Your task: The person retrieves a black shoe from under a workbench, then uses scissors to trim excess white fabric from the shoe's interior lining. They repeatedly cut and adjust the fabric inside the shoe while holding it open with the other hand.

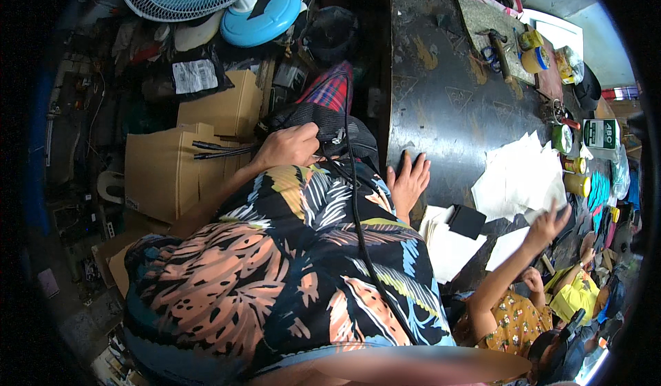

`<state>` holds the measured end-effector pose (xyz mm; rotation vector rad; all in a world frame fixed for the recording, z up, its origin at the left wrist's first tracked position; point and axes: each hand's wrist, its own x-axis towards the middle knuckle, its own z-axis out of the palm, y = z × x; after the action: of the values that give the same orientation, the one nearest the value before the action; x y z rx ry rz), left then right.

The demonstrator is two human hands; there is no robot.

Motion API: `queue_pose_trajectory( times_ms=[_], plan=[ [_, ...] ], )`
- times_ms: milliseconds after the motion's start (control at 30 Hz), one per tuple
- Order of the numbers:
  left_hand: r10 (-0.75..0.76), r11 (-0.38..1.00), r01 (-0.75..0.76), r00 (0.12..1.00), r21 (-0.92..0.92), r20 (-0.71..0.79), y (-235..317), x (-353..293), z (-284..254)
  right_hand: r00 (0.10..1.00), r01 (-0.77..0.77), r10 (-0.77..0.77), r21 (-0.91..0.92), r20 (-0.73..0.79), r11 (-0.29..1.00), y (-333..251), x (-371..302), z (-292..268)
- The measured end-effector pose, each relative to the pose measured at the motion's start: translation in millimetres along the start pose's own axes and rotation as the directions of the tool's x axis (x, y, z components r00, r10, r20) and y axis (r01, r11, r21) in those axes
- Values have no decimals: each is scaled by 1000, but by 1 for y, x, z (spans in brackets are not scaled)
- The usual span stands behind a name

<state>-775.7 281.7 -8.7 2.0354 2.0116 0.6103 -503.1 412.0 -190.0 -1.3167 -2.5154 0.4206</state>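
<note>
Left fingers (310, 135) curl, grasp unclear; right fingers (416, 168) splay on table (441, 128); green can (600, 138) bears lettering (601, 126).

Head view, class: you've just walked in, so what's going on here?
A person at a dark table has the right hand spread on its near edge. The left hand is curled by the dark fabric at the lap; whether it grips anything is unclear. A co-worker's hand reaches out near the loose white sheets. A black square piece lies on other pale sheets, and a hammer lies farther along the table.
</note>
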Motion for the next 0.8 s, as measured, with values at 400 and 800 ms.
queue_pose_trajectory(
  times_ms=[400,800],
  plan=[
    [398,917,-400,914,-2,83,-93,128,38,973,-68,111,-212,201,975,-7,4,-4],
    [552,821,-480,807,-309,212,-194,252,33,992,123,-122,-461,31,879,33,-18,10]
  ],
)
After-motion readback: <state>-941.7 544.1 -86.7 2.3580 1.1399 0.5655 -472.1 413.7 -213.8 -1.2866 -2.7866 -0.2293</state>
